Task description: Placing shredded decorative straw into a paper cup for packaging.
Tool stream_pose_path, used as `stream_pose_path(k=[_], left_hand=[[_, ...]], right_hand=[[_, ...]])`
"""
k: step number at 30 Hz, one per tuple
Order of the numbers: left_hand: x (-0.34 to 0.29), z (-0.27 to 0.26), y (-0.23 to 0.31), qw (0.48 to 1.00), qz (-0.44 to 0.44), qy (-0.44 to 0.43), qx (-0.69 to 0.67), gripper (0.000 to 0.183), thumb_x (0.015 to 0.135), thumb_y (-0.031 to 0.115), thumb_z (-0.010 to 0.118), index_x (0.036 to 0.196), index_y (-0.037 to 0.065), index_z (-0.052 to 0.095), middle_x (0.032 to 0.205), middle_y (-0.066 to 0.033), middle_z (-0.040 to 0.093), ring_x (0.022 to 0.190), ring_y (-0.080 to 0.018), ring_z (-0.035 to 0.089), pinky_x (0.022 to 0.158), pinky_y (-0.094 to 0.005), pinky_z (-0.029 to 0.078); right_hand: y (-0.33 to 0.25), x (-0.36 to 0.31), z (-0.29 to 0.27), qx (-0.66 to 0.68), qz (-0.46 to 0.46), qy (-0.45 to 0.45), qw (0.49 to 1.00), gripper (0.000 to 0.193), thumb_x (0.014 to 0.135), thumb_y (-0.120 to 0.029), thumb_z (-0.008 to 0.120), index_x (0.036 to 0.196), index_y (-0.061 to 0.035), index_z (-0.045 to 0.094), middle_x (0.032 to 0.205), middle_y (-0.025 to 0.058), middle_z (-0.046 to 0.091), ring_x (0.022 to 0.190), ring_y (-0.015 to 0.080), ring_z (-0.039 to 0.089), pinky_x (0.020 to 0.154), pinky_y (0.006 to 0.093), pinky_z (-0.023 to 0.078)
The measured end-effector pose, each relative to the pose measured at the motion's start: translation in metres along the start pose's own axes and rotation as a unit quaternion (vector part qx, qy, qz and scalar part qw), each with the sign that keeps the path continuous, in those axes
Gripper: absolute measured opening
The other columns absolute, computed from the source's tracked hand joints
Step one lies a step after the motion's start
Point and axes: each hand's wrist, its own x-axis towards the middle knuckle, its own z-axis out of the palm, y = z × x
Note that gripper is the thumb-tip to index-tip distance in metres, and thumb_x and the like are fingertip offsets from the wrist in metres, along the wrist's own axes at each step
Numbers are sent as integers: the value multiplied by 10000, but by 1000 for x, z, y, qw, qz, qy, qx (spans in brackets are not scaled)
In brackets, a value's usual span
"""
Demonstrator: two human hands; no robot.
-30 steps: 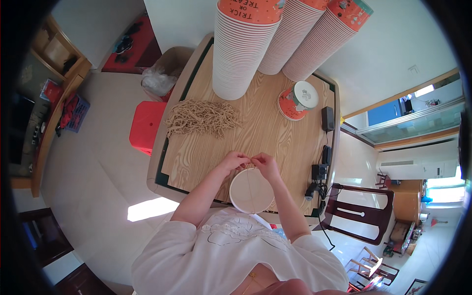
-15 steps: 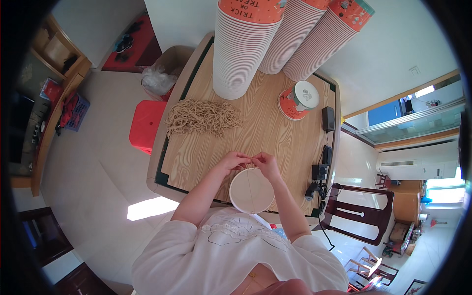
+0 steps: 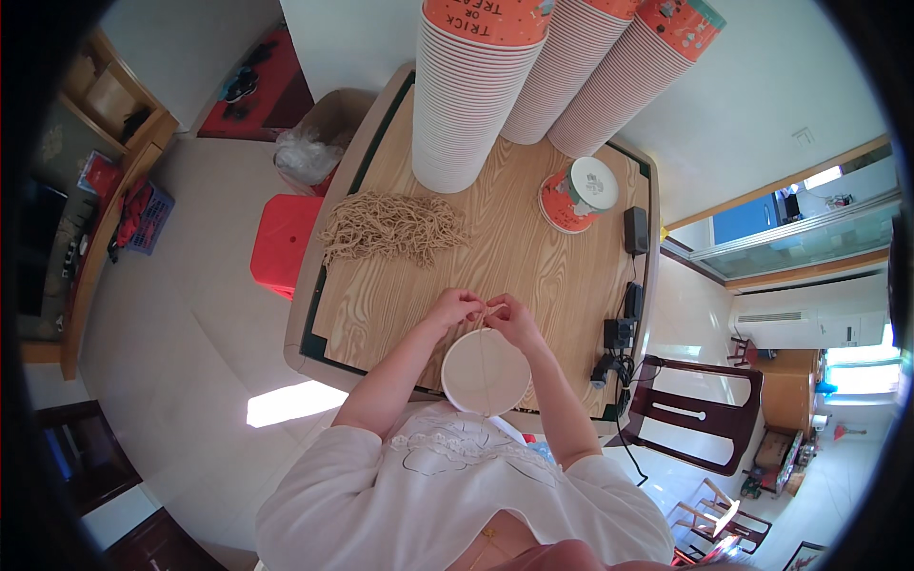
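A round white-lined paper bucket [image 3: 462, 376] stands at the table's near edge against my body, its open mouth toward me. A thin tan cord [image 3: 485, 366] runs across that mouth up to its far rim. Just beyond the rim, my left hand [image 3: 457, 306] and my right hand [image 3: 512, 320] meet, fingertips pinched on the cord. What the fingertips do with the cord is too small to make out. Left of the hands and farther off lies a loose heap of tan cords [image 3: 395, 228].
Tall stacks of nested paper buckets [image 3: 471, 105] rise at the table's far side. Upside down at the far right sits a separate orange and green bucket [image 3: 576, 195]. Black power adapters [image 3: 619, 333] with cables line the right edge. A red stool [image 3: 284, 243] stands left.
My hands have shifted slightly, and the right fingers are raised a little with the cord. The bucket has moved slightly left and nearer to me.
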Motion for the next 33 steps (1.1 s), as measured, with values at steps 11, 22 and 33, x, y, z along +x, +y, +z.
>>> stream_pose_path(k=[11, 22, 33], left_hand=[[-7, -3, 5, 999, -50, -2, -5, 188, 756, 137, 592, 920, 74, 523, 750, -35, 592, 590, -105, 549, 494, -219, 425], [-6, 4, 5, 999, -1, -34, -36, 310, 706, 39, 594, 987, 40, 464, 756, -57, 522, 562, -130, 526, 443, -251, 412], [-11, -4, 0, 998, -3, -12, -57, 185, 735, 49, 560, 916, 46, 521, 664, -18, 502, 525, -91, 481, 430, -228, 385]], right_hand=[[-9, -3, -1, 57, 21, 14, 998, 278, 741, 19, 571, 999, -36, 482, 702, 51, 595, 654, 99, 565, 578, 215, 433], [-9, -1, -4, 79, 19, 9, 997, 289, 736, 31, 575, 1002, -33, 481, 707, 51, 595, 664, 97, 570, 586, 210, 440], [-5, 0, -2, 35, -10, -14, 999, 217, 729, 19, 601, 928, -8, 521, 701, 41, 591, 669, 99, 576, 596, 212, 454]])
